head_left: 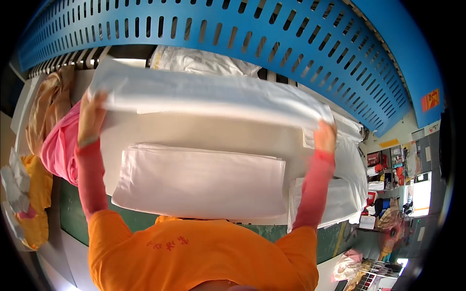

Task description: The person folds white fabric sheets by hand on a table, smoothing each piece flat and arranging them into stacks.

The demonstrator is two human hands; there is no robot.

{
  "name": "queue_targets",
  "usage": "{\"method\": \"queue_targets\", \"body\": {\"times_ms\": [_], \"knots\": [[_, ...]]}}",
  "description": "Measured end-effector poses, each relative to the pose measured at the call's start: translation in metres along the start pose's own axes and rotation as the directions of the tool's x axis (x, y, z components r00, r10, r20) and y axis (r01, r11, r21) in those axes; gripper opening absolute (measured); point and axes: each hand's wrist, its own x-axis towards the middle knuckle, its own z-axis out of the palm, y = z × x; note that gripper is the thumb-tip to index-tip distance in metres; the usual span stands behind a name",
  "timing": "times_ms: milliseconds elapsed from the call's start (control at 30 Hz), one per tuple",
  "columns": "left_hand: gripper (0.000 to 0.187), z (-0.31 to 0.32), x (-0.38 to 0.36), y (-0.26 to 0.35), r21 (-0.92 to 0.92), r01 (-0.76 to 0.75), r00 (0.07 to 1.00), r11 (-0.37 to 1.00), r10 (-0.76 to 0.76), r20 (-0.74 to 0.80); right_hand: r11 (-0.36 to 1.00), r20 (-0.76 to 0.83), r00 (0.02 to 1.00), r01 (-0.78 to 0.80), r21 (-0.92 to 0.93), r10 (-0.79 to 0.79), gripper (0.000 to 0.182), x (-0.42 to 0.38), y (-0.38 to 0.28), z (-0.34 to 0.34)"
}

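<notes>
1. Gripping either end of the white cloth (213,92), both hands appear closed on it in the head view: left hand (90,119) at one end, right hand (325,137) at the other, somewhat blurred.
2. That cloth hangs stretched between them over the pale table (194,128), beyond the folded white cloth (204,182) and near the blue slotted panel (184,10).
3. Handling it well, I judge, means level hands, even tension and corners pinched so no crease forms.
4. Containers: none can be made out with certainty; the cluttered goods (381,179) at right are too small to tell.
</notes>
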Motion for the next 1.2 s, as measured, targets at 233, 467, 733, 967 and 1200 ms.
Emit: {"method": "queue_targets", "body": {"times_ms": [233, 467, 733, 967, 1200], "knots": [[0.060, -0.017, -0.199, 0.018, 0.772, 0.446, 0.827, 0.453, -0.539, -0.161, 0.418, -0.063, 0.784, -0.395, -0.818, 0.618, 0.036, -0.197, -0.006, -0.123], [0.047, 0.006, -0.130, -0.030, 0.872, -0.090, 0.876, 0.482, -0.378, 0.299, 0.448, 0.135, 0.959, 0.010, -0.894, 0.247, 0.037, -0.142, 0.028, -0.045], [0.030, 0.000, -0.130, -0.030, 0.984, -0.098, 0.697, 0.151, -0.695, 0.176, -0.076, 0.427, 0.844, 0.473, -0.878, 0.325, 0.030, -0.130, 0.069, -0.036], [0.016, 0.016, -0.163, 0.080, 0.716, 0.541, 0.557, 0.441, -0.826, 0.088, 0.476, 0.337, 0.675, -0.024, -0.879, 0.656, 0.020, -0.214, -0.059, -0.077], [0.021, 0.023, -0.168, 0.033, 0.930, -0.087, 0.644, 0.356, -0.693, 0.325, 0.455, 0.090, 0.809, -0.231, -0.860, 0.581, 0.013, -0.263, -0.016, -0.099]]}}
